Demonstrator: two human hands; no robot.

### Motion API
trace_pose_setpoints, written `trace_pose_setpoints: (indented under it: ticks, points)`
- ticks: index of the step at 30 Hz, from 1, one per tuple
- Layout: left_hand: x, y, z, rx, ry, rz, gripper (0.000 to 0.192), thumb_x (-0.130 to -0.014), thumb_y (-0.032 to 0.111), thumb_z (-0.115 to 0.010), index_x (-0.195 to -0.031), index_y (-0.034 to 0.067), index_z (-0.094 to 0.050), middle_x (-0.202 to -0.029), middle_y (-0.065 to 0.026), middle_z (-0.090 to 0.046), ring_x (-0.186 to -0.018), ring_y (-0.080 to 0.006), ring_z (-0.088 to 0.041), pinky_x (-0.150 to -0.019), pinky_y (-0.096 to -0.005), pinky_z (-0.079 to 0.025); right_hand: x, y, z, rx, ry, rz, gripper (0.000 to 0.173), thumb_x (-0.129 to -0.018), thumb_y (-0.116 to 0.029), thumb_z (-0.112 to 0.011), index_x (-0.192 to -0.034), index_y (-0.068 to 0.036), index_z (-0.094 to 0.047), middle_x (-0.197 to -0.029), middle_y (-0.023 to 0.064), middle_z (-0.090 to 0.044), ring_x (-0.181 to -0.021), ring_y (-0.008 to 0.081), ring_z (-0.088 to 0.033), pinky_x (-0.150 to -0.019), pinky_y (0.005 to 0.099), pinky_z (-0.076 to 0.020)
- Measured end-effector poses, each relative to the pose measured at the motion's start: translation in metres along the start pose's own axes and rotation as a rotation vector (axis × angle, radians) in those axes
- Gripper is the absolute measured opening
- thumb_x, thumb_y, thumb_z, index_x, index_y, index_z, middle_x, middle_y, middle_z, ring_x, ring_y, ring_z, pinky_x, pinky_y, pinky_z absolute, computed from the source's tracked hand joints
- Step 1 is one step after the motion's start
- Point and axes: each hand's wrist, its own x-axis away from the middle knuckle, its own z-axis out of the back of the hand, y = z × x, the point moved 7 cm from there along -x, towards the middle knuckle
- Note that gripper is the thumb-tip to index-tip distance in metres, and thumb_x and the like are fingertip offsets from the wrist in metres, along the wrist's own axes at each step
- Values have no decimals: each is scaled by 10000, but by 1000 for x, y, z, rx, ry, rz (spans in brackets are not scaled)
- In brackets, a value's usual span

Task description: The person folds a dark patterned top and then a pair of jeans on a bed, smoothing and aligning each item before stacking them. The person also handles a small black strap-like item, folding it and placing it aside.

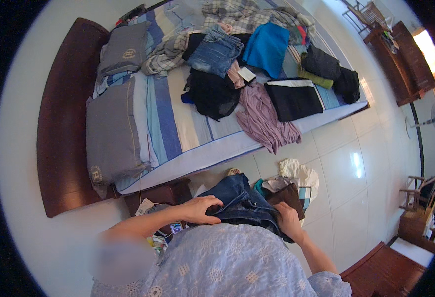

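Note:
A dark blue denim garment is stretched out in front of my body, its waistband side toward me. My left hand grips its left edge, thumb and fingers around the cloth. At the opposite edge my right hand holds the denim. The garment's lower part hangs out of sight. Beyond it on the bed lie folded blue jeans, a black sheer garment, a crumpled mauve garment, a folded black garment with a white band and a bright blue cloth.
The bed has a striped sheet, grey pillows and a plaid blanket. A white bag and a brown cloth are beyond my right hand. A nightstand stands left. Wooden furniture and a fan stand right.

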Motion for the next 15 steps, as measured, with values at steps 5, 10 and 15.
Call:
trace_pose_setpoints:
  ticks: [5,10,15]
  points:
    - [18,-5,35,-144,202,26,314,-776,99,-585,-1081,25,-561,-974,-176,-603,-925,-336,-611,-804,-421,-492,-70,-39,19,193,-155,161,275,-723,72,-516,-964,5,-628,-911,203,-589,-872,400,-599,-749,453,-497]
    - [73,54,169,-478,625,-30,282,-744,16,-509,-1022,19,-554,-978,-170,-572,-961,-353,-575,-847,-442,-469,-149,-137,94,472,-70,334,224,-719,53,-516,-918,-13,-594,-907,185,-592,-872,382,-611,-757,452,-516]
    - [164,181,261,-878,1204,-189,241,-718,-18,-515,-949,32,-563,-834,-140,-527,-724,-329,-575,-641,-413,-472,-166,-269,207,423,413,740,277,-748,82,-521,-964,-42,-641,-925,162,-577,-849,379,-613,-757,435,-509]
